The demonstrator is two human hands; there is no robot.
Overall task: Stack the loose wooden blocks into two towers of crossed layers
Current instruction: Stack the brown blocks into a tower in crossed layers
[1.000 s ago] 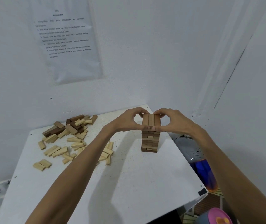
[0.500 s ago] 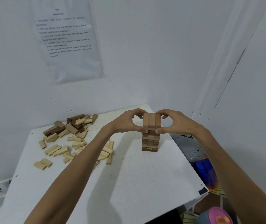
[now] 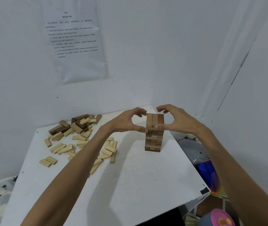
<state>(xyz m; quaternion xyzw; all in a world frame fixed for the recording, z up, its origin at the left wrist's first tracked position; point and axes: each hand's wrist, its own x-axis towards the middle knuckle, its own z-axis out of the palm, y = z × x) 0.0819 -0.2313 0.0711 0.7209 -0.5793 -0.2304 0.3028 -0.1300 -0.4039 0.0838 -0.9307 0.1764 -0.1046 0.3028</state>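
I square the top layer point(image 3: 154, 120) of three blocks: my left hand point(image 3: 126, 122) pinches it end to end; my right hand point(image 3: 179, 119) curves loosely, thumb on its near end, fingers clear. Press evenly, sparing lower layers. One brown-and-tan wooden block tower point(image 3: 153, 141) stands near the white table's point(image 3: 130, 185) far right corner; loose tan and brown wooden blocks point(image 3: 74, 132), uncountable, crowd its far left corner.

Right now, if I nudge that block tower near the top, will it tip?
Likely tippy: the tower is tall and narrow on a small base. Its crossed layers seem loose, so a top nudge may just slide blocks off. Low down, it might skid on the smooth-looking table.
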